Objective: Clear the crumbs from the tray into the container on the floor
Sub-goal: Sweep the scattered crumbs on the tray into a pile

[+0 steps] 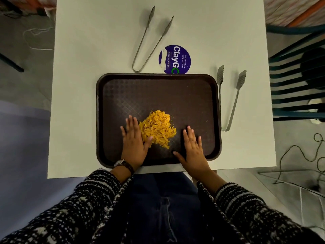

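A dark brown tray [158,88] lies on the white table in front of me. A heap of yellow-orange crumbs [158,128] sits in its near half. My left hand [133,143] rests flat on the tray with fingers spread, its thumb touching the heap's left edge. My right hand [193,150] lies flat on the tray just right of the heap, a small gap between them. Neither hand holds anything. A clear container [299,189] stands on the floor at the lower right.
Two metal tongs lie on the white table [79,103]: one pair [151,41] beyond the tray, the other [232,99] to its right. A round purple sticker [175,59] sits at the tray's far edge. A dark slatted chair [297,85] stands to the right.
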`<act>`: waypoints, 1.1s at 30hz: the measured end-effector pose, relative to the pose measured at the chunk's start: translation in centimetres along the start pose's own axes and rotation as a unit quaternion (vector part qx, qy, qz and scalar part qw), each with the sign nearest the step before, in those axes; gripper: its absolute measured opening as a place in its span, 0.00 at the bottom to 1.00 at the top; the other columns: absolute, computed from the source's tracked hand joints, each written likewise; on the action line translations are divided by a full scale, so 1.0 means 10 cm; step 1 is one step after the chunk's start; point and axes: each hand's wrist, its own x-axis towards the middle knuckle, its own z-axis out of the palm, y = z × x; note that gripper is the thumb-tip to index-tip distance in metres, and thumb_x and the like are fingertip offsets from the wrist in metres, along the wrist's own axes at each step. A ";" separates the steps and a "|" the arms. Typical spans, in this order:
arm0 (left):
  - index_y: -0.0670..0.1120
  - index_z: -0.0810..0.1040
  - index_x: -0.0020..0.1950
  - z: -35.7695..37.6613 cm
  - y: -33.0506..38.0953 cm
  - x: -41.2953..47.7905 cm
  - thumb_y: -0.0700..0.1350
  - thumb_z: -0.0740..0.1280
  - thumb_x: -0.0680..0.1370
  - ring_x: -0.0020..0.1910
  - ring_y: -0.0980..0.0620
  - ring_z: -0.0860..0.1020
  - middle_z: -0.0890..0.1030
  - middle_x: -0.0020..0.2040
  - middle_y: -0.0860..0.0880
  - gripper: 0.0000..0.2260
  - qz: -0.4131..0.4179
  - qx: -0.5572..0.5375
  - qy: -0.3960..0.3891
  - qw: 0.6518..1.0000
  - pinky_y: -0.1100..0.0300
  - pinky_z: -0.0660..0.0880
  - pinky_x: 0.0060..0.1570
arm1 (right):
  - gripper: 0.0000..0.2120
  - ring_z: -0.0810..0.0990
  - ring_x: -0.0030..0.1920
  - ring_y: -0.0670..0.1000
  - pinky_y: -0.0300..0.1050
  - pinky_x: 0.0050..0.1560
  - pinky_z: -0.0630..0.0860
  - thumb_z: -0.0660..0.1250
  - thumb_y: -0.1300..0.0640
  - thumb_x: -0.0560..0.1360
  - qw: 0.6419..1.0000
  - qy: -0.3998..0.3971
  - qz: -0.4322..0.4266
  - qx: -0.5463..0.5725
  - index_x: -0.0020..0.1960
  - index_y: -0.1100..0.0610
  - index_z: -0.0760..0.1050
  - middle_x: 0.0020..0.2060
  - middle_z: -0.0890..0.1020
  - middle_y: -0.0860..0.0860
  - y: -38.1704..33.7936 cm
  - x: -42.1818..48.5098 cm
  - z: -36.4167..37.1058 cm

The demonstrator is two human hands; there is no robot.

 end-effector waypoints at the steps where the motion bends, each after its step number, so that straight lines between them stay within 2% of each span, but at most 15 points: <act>1: 0.41 0.36 0.73 0.03 0.04 0.01 0.67 0.40 0.74 0.74 0.50 0.35 0.37 0.75 0.45 0.39 0.001 -0.001 0.000 1.000 0.57 0.26 0.70 | 0.44 0.38 0.76 0.50 0.52 0.74 0.36 0.45 0.30 0.71 1.000 -0.007 -0.009 -0.010 0.76 0.57 0.41 0.76 0.42 0.52 0.01 0.00 0.00; 3: 0.40 0.38 0.74 0.09 0.14 0.05 0.65 0.41 0.75 0.75 0.50 0.36 0.40 0.76 0.43 0.37 0.006 -0.006 0.000 1.000 0.56 0.29 0.71 | 0.47 0.38 0.76 0.50 0.52 0.73 0.34 0.49 0.28 0.69 0.999 -0.015 -0.022 -0.030 0.76 0.57 0.40 0.76 0.41 0.53 0.01 0.03 -0.02; 6: 0.41 0.39 0.74 0.17 0.29 0.11 0.63 0.40 0.76 0.75 0.49 0.39 0.44 0.77 0.41 0.34 0.015 -0.021 0.004 1.000 0.52 0.33 0.73 | 0.50 0.37 0.76 0.50 0.53 0.73 0.33 0.56 0.31 0.68 0.999 -0.014 -0.020 -0.046 0.76 0.57 0.39 0.76 0.40 0.53 0.01 0.16 -0.04; 8: 0.41 0.40 0.74 0.18 0.36 0.13 0.61 0.40 0.77 0.75 0.50 0.39 0.44 0.77 0.42 0.34 0.015 -0.043 0.004 0.999 0.55 0.32 0.72 | 0.50 0.36 0.75 0.50 0.53 0.73 0.33 0.58 0.32 0.68 0.999 -0.006 -0.019 -0.044 0.76 0.58 0.39 0.76 0.40 0.53 -0.03 0.27 -0.07; 11: 0.40 0.41 0.75 0.15 0.37 0.12 0.61 0.40 0.77 0.75 0.51 0.39 0.44 0.77 0.42 0.33 0.017 -0.080 0.013 0.997 0.64 0.28 0.70 | 0.49 0.36 0.75 0.50 0.54 0.73 0.34 0.56 0.32 0.68 0.999 0.007 -0.018 -0.039 0.76 0.59 0.39 0.76 0.40 0.54 -0.08 0.42 -0.11; 16: 0.42 0.44 0.75 0.02 0.24 0.14 0.55 0.46 0.78 0.76 0.53 0.41 0.43 0.76 0.47 0.30 0.031 -0.134 0.028 0.990 0.68 0.31 0.70 | 0.47 0.38 0.76 0.50 0.52 0.73 0.33 0.57 0.34 0.70 0.999 0.025 -0.023 -0.008 0.76 0.58 0.41 0.77 0.43 0.54 -0.11 0.49 -0.13; 19: 0.43 0.46 0.76 -0.02 0.21 0.21 0.55 0.48 0.79 0.75 0.55 0.42 0.44 0.76 0.50 0.29 0.043 -0.133 0.029 0.990 0.70 0.31 0.70 | 0.42 0.41 0.76 0.49 0.51 0.74 0.35 0.49 0.32 0.73 0.996 0.055 -0.016 0.066 0.76 0.58 0.45 0.77 0.46 0.54 -0.20 0.40 -0.08; 21: 0.43 0.48 0.76 0.00 0.22 0.26 0.54 0.49 0.79 0.75 0.55 0.43 0.47 0.77 0.48 0.28 0.053 -0.116 0.019 0.992 0.68 0.32 0.71 | 0.39 0.43 0.76 0.48 0.51 0.75 0.37 0.44 0.34 0.74 0.988 0.074 -0.001 0.134 0.76 0.58 0.47 0.77 0.48 0.53 -0.31 0.34 -0.02; 26: 0.43 0.51 0.75 0.10 0.28 0.30 0.52 0.50 0.79 0.76 0.50 0.46 0.53 0.77 0.43 0.26 0.088 -0.080 -0.003 0.993 0.55 0.37 0.74 | 0.37 0.41 0.76 0.46 0.45 0.75 0.34 0.43 0.35 0.75 0.960 0.097 0.030 0.260 0.76 0.57 0.45 0.76 0.46 0.48 -0.62 0.33 0.13; 29: 0.44 0.54 0.75 0.14 0.32 0.36 0.50 0.51 0.79 0.76 0.46 0.48 0.55 0.77 0.43 0.25 0.080 -0.076 0.012 0.994 0.52 0.37 0.74 | 0.38 0.39 0.76 0.45 0.40 0.73 0.31 0.43 0.34 0.75 0.944 0.120 0.063 0.302 0.76 0.57 0.44 0.77 0.46 0.50 -0.73 0.39 0.20; 33: 0.44 0.57 0.74 0.18 0.33 0.43 0.48 0.52 0.79 0.76 0.45 0.52 0.57 0.76 0.44 0.24 0.069 -0.067 0.019 0.995 0.51 0.40 0.74 | 0.33 0.39 0.76 0.43 0.38 0.73 0.30 0.47 0.40 0.78 0.933 0.139 0.075 0.325 0.76 0.55 0.43 0.77 0.46 0.48 -0.80 0.49 0.27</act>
